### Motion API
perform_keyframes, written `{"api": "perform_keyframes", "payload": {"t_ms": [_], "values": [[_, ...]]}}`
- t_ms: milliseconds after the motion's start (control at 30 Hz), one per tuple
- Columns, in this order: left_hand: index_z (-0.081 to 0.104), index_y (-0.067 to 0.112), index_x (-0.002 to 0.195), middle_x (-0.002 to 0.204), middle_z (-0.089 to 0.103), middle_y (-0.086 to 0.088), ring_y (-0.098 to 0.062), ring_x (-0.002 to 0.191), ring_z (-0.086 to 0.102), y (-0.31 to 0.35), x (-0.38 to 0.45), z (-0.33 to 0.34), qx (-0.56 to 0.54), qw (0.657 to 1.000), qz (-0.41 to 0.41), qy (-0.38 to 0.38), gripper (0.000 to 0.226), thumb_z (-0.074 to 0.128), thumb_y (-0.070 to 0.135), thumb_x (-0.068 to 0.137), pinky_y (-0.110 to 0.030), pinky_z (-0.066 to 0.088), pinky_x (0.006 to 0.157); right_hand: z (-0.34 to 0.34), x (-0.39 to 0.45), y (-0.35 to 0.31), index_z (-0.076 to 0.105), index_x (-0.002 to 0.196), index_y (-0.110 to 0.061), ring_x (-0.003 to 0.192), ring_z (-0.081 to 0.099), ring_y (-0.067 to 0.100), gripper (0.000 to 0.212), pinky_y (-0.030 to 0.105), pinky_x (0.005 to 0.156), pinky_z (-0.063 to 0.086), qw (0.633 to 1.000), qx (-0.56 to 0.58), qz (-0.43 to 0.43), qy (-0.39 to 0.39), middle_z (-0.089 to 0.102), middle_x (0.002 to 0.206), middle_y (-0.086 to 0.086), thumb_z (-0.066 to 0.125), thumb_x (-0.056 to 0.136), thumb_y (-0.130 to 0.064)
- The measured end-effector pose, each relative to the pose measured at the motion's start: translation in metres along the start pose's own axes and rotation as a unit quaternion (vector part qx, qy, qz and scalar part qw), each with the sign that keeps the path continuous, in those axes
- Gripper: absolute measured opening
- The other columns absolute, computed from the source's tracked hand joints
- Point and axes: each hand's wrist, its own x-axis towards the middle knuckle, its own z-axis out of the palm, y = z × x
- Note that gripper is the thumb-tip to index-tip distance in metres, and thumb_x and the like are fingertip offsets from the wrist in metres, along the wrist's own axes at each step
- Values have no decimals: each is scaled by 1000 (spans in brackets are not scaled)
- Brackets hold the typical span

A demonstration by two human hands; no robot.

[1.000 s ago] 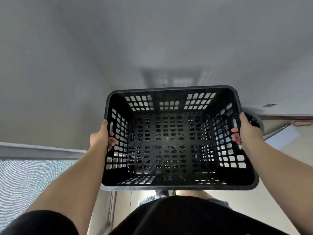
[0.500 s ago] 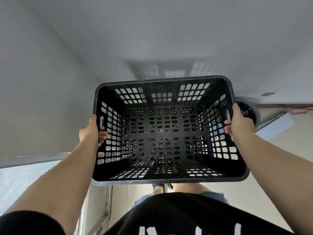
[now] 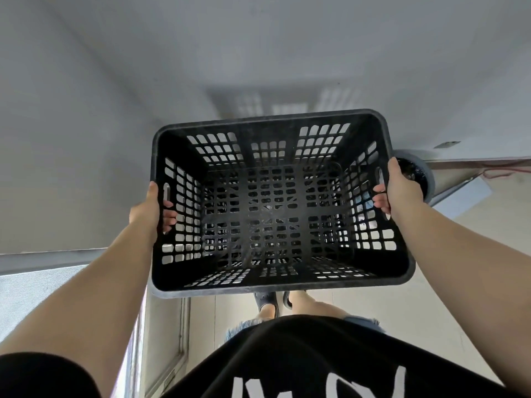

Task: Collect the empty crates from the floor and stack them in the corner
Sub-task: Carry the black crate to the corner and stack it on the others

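Black crate (image 3: 273,202) carried level and open-side up in front of the torso, long axis spanning between the hands, left hand (image 3: 146,211) and right hand (image 3: 402,188) each hooked through an end handle slot, equally near; set-down spot not visible.

Crate (image 3: 270,208) between both hands, above feet (image 3: 267,304)
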Motion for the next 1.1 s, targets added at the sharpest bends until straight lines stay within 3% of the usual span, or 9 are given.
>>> {"api": "perform_keyframes", "payload": {"t_ms": [300, 400, 467, 567, 700, 767, 900, 1000, 1100], "values": [[56, 9, 74, 62, 50, -4, -19, 49, 46, 1, 2, 5, 33, 999, 9, 21, 61, 37, 64, 94, -30, 36, 46, 2, 11, 5, 62, 75, -6, 51, 55, 17, 70, 26, 57, 45, 1000, -25, -1, 10, 61, 63, 8, 37, 90, -70], [60, 6, 87, 67, 56, -6, -20, 54, 52, 0, 5, -1, 41, 999, -4, 12, 62, 36, 63, 95, -32, 42, 51, 7, 12, 6, 65, 89, -4, 54, 60, 20, 75, 28, 57, 48, 995, -95, -20, 23, 64, 66, 8, 31, 91, -72], [63, 2, 103, 77, 62, -10, -24, 63, 57, -1, 2, -3, 66, 998, 1, 17, 62, 38, 58, 97, -38, 49, 64, 5, 12, 4, 65, 100, -4, 70, 67, 28, 82, 38, 70, 53, 977, -199, -59, 49, 69, 79, 11, 23, 89, -74], [56, -1, 126, 116, 62, -21, -38, 106, 58, 0, -10, -4, 189, 977, 65, 78, 53, 41, 42, 100, -42, 45, 94, -4, 9, -3, 65, 110, 0, 98, 62, 38, 72, 40, 79, 46, 937, -316, -132, 75, 67, 106, 20, 26, 97, -59], [34, 10, 146, 145, 38, -19, -41, 131, 38, 15, -32, -2, 356, 918, 144, 96, 61, 49, 42, 96, -52, 36, 106, -7, -1, -17, 64, 117, -4, 99, 63, 37, 56, 41, 79, 49, 882, -415, -208, 77, 67, 107, 18, 36, 99, -49], [29, 11, 149, 149, 33, -17, -39, 135, 32, 30, -45, 1, 414, 884, 191, 104, 64, 50, 40, 96, -51, 32, 107, -7, -12, -28, 61, 118, -7, 102, 61, 36, 51, 40, 81, 50, 830, -476, -278, 83, 65, 109, 16, 40, 98, -48], [33, 13, 148, 147, 37, -15, -36, 134, 34, 78, -79, 11, 487, 808, 310, 115, 59, 48, 38, 96, -47, 32, 107, -14, -44, -68, 46, 136, -14, 121, 48, 29, 46, 40, 92, 42, 654, -601, -453, 74, 50, 134, 9, 43, 99, -41], [29, 17, 150, 151, 34, -10, -32, 137, 32, 120, -104, 21, 519, 758, 375, 124, 60, 45, 34, 95, -44, 28, 110, -22, -64, -108, 40, 141, -16, 126, 45, 26, 48, 39, 96, 39, 600, -610, -509, 91, 46, 140, 7, 41, 99, -39], [25, 16, 151, 151, 34, -10, -31, 137, 32, 162, -131, 28, 550, 689, 448, 150, 61, 44, 37, 96, -42, 27, 110, -36, -84, -147, 36, 145, -15, 129, 41, 28, 52, 39, 99, 37, 583, -601, -534, 120, 43, 143, 8, 40, 99, -40]]}}
